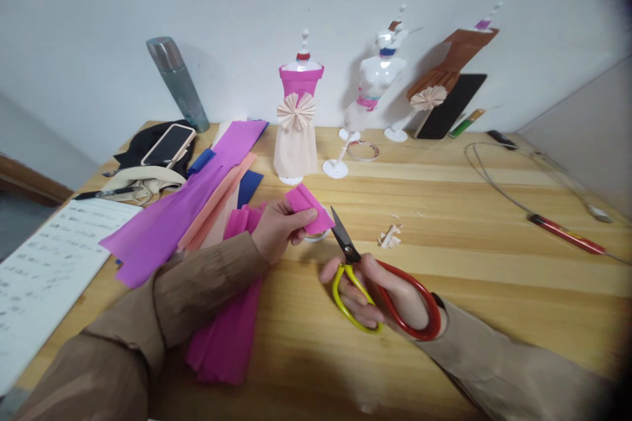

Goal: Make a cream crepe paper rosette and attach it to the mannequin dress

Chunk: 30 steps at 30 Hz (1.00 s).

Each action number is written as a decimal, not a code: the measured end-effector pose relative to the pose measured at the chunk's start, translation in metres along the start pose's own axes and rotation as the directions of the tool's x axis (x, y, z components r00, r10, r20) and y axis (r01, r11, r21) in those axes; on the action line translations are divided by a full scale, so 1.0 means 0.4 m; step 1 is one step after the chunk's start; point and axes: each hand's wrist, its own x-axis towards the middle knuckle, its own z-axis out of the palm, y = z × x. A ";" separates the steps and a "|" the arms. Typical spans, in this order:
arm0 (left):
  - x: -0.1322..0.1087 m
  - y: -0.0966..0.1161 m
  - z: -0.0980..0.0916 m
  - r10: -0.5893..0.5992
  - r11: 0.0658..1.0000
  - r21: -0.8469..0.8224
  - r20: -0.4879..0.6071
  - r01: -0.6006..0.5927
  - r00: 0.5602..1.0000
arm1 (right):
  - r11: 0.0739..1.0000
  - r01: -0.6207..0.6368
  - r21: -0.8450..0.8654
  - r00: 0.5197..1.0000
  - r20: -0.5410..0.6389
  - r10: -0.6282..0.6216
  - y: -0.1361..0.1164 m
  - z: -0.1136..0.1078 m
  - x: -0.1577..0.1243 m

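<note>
Pinched between the thumb and fingers of my left hand (pixel 281 229) is a small folded piece of pink paper (pixel 309 202). My right hand (pixel 378 289) holds scissors (pixel 349 251) with one red and one yellow handle. Their blades point up and left, with the tip beside the right corner of the pink piece. A long pink strip (pixel 224 335) lies under my left forearm. Behind the hands stands a mini dress form (pixel 299 122) in a pink top and a pale skirt with a pleated rosette.
Purple paper (pixel 185 210), peach strips, a phone (pixel 169 145) and a written sheet (pixel 54 270) lie at left. A bottle (pixel 180 85) and more dress forms (pixel 368 95) stand at the back. Paper scraps (pixel 390 237) and a red-handled tool (pixel 567 234) lie at right.
</note>
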 end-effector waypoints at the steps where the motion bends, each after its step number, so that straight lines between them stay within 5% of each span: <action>1: 0.000 0.000 0.000 0.005 1.000 -0.004 0.004 -0.005 1.000 | 0.998 -0.029 0.063 0.999 0.026 0.027 0.002 -0.001 0.000; 5: 0.001 0.001 0.002 0.002 1.000 -0.008 0.004 -0.002 1.000 | 0.969 -0.110 0.222 0.993 0.070 0.097 0.006 -0.004 -0.002; 30: -0.003 -0.003 0.004 -0.074 0.997 0.010 0.076 0.073 0.994 | 0.972 -0.062 0.227 0.997 0.048 0.052 0.022 0.002 0.004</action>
